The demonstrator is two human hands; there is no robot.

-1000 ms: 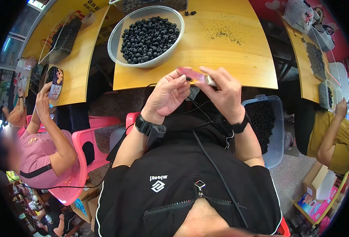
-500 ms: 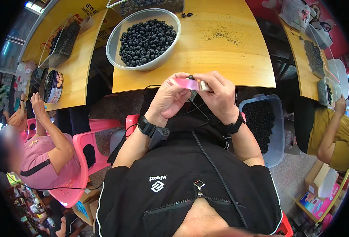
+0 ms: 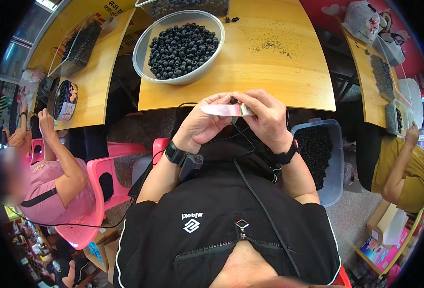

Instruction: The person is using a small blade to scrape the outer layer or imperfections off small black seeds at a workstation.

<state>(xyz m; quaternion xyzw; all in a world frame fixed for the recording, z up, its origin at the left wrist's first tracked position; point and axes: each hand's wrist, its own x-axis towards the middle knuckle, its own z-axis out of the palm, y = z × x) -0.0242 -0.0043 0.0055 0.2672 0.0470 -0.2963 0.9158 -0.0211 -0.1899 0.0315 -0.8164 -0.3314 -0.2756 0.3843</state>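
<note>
- The small dark thing (image 3: pixel 233 100) pinched between both hands is too small to identify.
- The pink-handled tool's (image 3: pixel 224 110) working end is hidden under the right hand (image 3: pixel 264 117).
- The clear tray (image 3: pixel 192 6) is cut off at the top edge.

We have only one view here, from a camera worn on the head of the person, and it looks steeply down over the chest in the black shirt (image 3: pixel 221 225). It faces forward to the wooden table (image 3: pixel 279 62), which lies at the top of the picture. The left hand (image 3: pixel 203 126) and the right hand (image 3: pixel 265 115) are near the lens, about the middle of the frame. The fisheye bends the table edges and takes in much on both sides: a seated person in pink (image 3: pixel 53 182) at the left and one in yellow (image 3: pixel 406 173) at the right.
</note>
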